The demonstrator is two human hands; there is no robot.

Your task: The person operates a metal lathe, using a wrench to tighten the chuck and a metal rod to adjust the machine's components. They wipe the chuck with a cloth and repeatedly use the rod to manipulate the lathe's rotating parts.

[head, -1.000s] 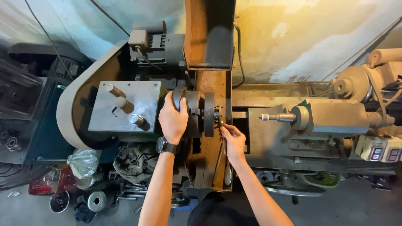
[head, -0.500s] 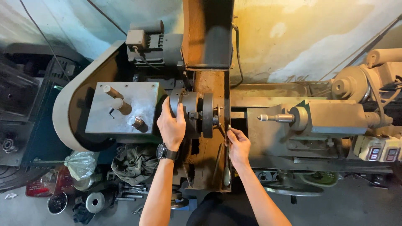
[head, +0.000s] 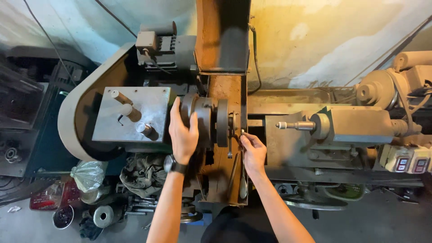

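Note:
I look down on an old metal lathe. My left hand [head: 182, 132], with a dark wristwatch, is wrapped over the round grey chuck [head: 204, 119] next to the headstock box [head: 135, 114]. My right hand [head: 253, 150] pinches a small metal piece at the chuck's right face [head: 234, 130], fingertips closed on it. What exactly the piece is stays too small to tell. The tailstock [head: 342, 126] with its pointed spindle [head: 292, 125] stands apart to the right.
A belt guard [head: 74, 117] curves around the headstock at left. Rags, a plastic bag [head: 89, 173], metal cylinders [head: 103, 216] and tools lie on the floor at lower left. A switch box [head: 405, 162] sits at far right. A stained wall runs behind.
The view has shifted slightly. My right hand has moved up a little toward the chuck face; my left hand stays on the chuck.

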